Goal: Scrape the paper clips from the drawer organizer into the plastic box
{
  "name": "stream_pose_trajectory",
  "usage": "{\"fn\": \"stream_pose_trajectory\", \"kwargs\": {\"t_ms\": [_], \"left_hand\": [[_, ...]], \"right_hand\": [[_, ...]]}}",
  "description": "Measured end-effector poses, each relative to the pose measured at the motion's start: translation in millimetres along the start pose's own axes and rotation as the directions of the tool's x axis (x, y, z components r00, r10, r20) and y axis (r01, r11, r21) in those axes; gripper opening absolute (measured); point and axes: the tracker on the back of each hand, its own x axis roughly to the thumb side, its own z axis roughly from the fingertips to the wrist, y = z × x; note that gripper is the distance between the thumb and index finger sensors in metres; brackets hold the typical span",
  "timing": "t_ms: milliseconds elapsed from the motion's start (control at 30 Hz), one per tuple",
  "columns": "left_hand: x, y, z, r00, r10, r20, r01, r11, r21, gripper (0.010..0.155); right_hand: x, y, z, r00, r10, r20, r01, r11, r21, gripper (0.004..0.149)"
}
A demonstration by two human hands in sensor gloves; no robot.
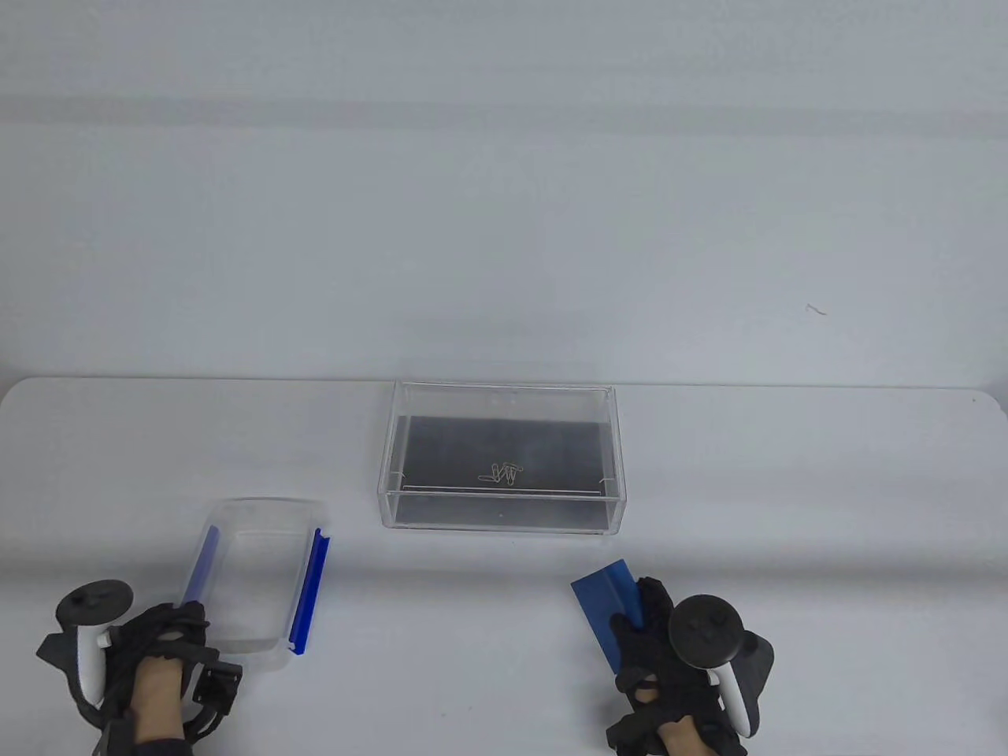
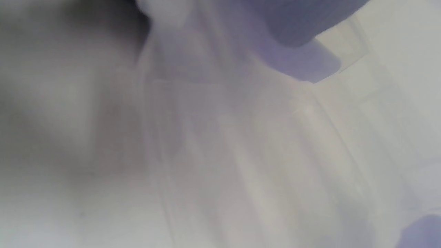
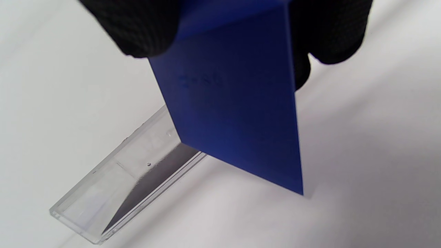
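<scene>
drawer organizer (image 1: 504, 461) between plastic box (image 1: 253, 584) and blue scraper (image 1: 605, 605)

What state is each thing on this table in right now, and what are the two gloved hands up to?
Drawer organizer: upright, open-topped, on the table.
Paper clips: small cluster lying inside the organizer.
Plastic box: lidless, blue latches swung open.
Blue scraper: lifted, outside the organizer.
Left hand: holds the box's near end.
Right hand: grips the scraper.
</scene>
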Motion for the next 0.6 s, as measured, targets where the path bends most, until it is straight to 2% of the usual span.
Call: {"fn": "stream_pose_trajectory", "kwargs": {"t_ms": [167,333,400,600], "left_hand": [[6,-4,5,0.997,0.072,0.039,-0.070,0.996,-0.053,0.063],[21,-19,13,0.984,0.131,0.123,-0.109,0.979,-0.173,0.064],[29,-26,17,0.970,0.170,0.175,-0.130,0.967,-0.219,0.064],[56,-51,40,0.917,0.202,0.344,-0.108,0.956,-0.274,0.065]], "right_hand": [[-2,-4,0,1.000,0.004,0.000,-0.004,1.000,-0.009,0.066],[-3,-6,0,1.000,0.000,0.000,0.000,1.000,-0.016,0.066],[-3,-7,0,1.000,0.000,0.001,0.000,1.000,-0.018,0.066],[-3,-7,-1,1.000,-0.002,0.002,0.002,1.000,-0.021,0.066]]}}
